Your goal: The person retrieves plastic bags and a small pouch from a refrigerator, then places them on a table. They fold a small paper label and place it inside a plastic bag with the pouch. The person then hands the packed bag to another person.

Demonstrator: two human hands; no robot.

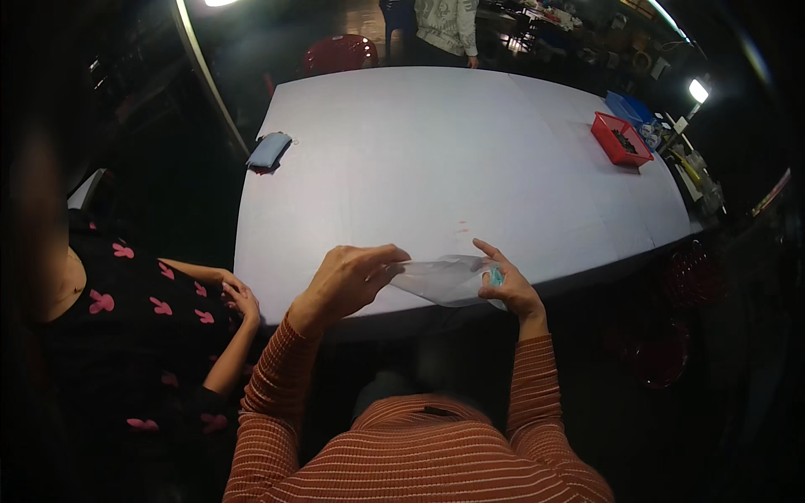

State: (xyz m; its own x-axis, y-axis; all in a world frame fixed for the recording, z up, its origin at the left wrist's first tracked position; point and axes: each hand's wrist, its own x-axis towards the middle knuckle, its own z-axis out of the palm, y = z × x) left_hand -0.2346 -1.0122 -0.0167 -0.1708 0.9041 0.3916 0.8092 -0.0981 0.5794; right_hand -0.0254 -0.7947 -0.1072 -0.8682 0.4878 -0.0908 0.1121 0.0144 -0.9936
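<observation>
A thin, clear plastic bag [443,282] stretches between my two hands over the near edge of the white table [402,159]. On its left end, my left hand [350,281] is closed, fingertips pinching the film. My right hand [513,292] grips the other end, its index finger raised and its thumb toward the bag. A small teal patch [496,277] shows between that thumb and the fingers; whether it is printed on the film or a separate thing, I cannot tell.
At the table's far left lies a light-blue folded bundle [270,150]. A red basket [620,141] with dark pieces stands far right, beside a blue bin [629,109]. A person in a black top [142,310] is close on my left; another person [447,29] stands beyond the table.
</observation>
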